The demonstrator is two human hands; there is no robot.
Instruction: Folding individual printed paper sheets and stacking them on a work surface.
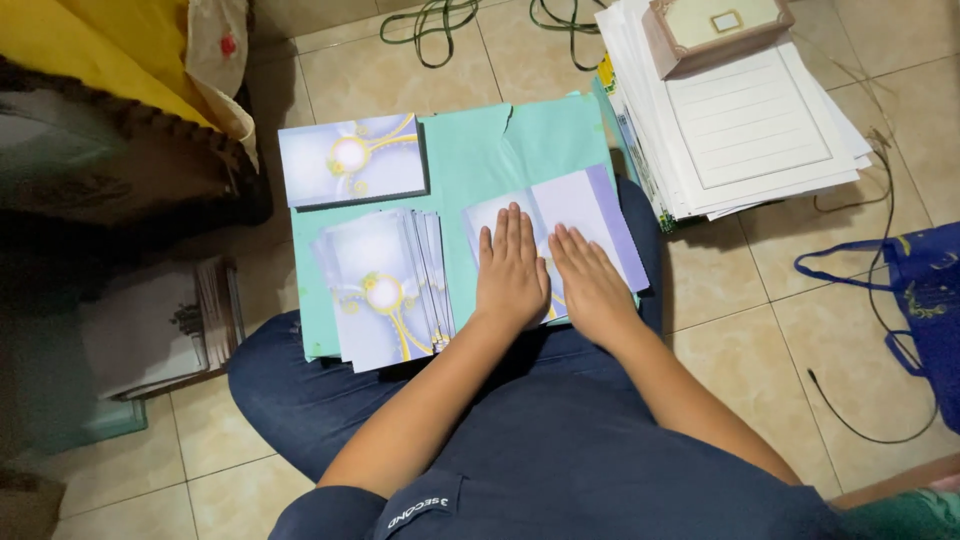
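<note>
- The left hand [511,272] is lying flat, palm down, fingers straight and held close together, pressing on the near left part of a pale lilac card [585,205]; it is gripping nothing.
- The right hand [592,283] is lying flat just beside it, fingers extended and slightly fanned, also pressing down on the same card without pinching anything.
- The lilac card is lying opened on the right part of a turquoise board [475,150], which is resting across the person's lap; the card's right edge is reaching past the board's right side.
- A fanned stack of printed cards [385,290], lilac with a white and yellow swirl, is sitting on the near left part of the board, well to the left of the hands.
- A single card with the same swirl [351,158] is lying at the far left corner of the board, just beyond the fanned stack.
- A tall pile of white lined sheets [745,115] is sitting on the tiled floor [730,300] to the far right, touching the board's right edge, with a small beige box [715,28] on top.
- A blue bag [925,300] is lying at the right edge, and green cord [430,25] is trailing along the far floor.
- Another stack of papers [170,325] is lying on the floor at the left.
</note>
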